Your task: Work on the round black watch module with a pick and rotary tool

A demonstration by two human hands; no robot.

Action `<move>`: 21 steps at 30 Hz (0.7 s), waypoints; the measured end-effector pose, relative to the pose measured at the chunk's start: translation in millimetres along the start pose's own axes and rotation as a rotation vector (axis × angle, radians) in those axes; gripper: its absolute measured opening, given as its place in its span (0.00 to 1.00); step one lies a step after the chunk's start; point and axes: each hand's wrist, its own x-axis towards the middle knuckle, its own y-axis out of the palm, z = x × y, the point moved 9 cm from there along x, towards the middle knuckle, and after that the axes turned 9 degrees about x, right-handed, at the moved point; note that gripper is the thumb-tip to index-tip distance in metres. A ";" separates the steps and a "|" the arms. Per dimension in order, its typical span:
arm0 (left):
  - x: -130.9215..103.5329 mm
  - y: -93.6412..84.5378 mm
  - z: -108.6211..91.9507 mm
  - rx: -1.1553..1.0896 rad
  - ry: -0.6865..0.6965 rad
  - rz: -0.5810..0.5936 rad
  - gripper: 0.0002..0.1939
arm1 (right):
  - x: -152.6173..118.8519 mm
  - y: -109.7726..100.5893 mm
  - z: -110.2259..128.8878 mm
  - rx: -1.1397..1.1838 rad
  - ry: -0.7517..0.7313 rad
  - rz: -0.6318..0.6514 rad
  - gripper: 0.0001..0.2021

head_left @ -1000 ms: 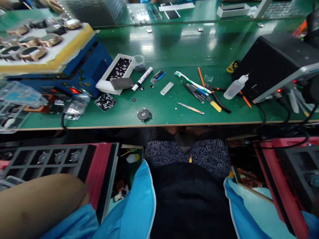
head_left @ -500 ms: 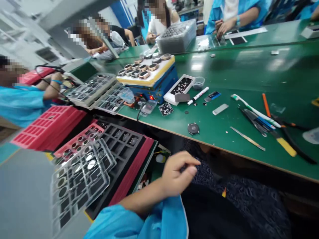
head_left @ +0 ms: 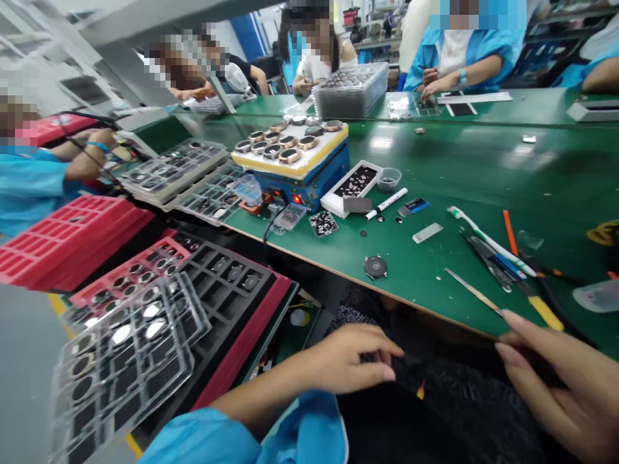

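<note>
My left hand [head_left: 358, 357] is held over my lap, just off the front edge of the table, thumb apart from the fingers and nothing in it. At the lower right, my right hand [head_left: 563, 380] reaches to the table edge with a gap between thumb and index finger. Its index fingertip overlaps the near end of a thin metal pry tool [head_left: 471, 290] lying on the table; whether they touch I cannot tell. A round dark watch body [head_left: 376, 267] lies near the edge, between the two hands. Tweezers [head_left: 486, 261] and a white-green toothbrush [head_left: 488, 238] lie beyond the pry tool.
Watch cases rest on a blue heating plate [head_left: 309, 177]. A white parts box [head_left: 336, 203], a marker [head_left: 385, 204] and a yellow-handled tool [head_left: 545, 312] are on the green table [head_left: 411, 154]. Stacked trays [head_left: 188, 367] stand at left. Several co-workers sit around.
My right hand has come into view from the lower right, up to the pry tool. My left hand has lowered slightly and its fingers have loosened. The camera view has shifted a little.
</note>
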 end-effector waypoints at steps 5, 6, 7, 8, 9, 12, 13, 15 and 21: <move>27.4 -104.1 -33.3 0.498 -0.022 -0.360 0.22 | 50.9 -6.3 23.6 -0.109 -0.187 0.109 0.30; 34.8 -115.4 -26.3 0.604 -0.128 -0.375 0.28 | 66.6 -8.6 23.2 -0.094 -0.156 0.100 0.25; 42.3 -122.3 -18.1 0.678 -0.223 -0.362 0.34 | 82.4 -11.1 26.3 -0.051 -0.164 0.068 0.20; 49.8 -125.5 -10.5 0.722 -0.290 -0.333 0.38 | 98.2 -8.6 28.5 0.005 -0.168 0.074 0.19; 56.9 -125.9 -4.0 0.746 -0.329 -0.296 0.38 | 114.1 -4.6 29.3 0.079 -0.165 0.078 0.18; 72.4 -122.1 6.0 0.777 -0.334 -0.213 0.21 | 157.8 22.2 14.4 0.284 -0.014 0.148 0.22; 75.3 -121.8 7.2 0.781 -0.322 -0.202 0.16 | 169.1 32.3 8.2 0.317 0.029 0.168 0.24; 81.0 -123.7 7.1 0.771 -0.289 -0.199 0.13 | 186.0 48.6 -1.7 0.384 0.059 0.179 0.27; 149.2 -130.8 -30.0 0.691 -0.040 -0.242 0.11 | 192.2 74.3 -36.2 0.684 0.239 0.079 0.22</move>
